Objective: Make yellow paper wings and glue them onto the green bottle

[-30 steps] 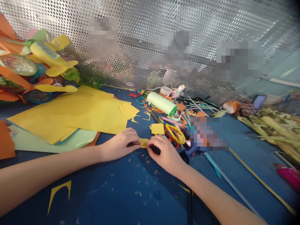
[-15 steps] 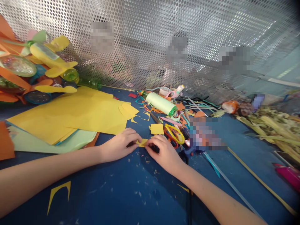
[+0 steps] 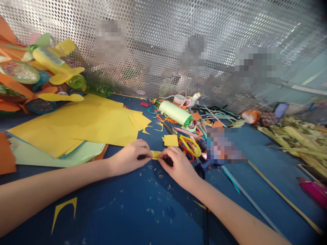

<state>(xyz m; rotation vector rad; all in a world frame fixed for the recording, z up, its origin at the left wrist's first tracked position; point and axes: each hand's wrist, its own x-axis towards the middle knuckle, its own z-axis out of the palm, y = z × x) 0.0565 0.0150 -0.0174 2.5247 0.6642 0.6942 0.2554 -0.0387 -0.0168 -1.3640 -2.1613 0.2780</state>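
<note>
A small piece of yellow paper (image 3: 155, 155) is pinched between my two hands, low over the blue table (image 3: 122, 207). My left hand (image 3: 131, 156) closes on its left end, thumb against fingers. At the right end, my right hand (image 3: 177, 166) grips it the same way. Fingertips cover both ends of the piece. Just beyond the right hand lies a yellow paper square (image 3: 171, 140). Next to that square are scissors with yellow handles (image 3: 191, 146). Large yellow paper sheets (image 3: 102, 119) spread out past my left hand.
A green bottle wrapped in pale paper (image 3: 176, 113) lies among coloured scraps. Bottle-made planes (image 3: 53, 64) crowd the left. A perforated metal panel (image 3: 153, 44) stands behind. Dried husks (image 3: 298, 136) and a thin stick (image 3: 283, 195) are on the right. A yellow offcut (image 3: 63, 206) lies in front.
The fingers of my left hand have shifted slightly on the yellow paper piece, with thumb and fingertips closer together. My right hand stays almost still.
</note>
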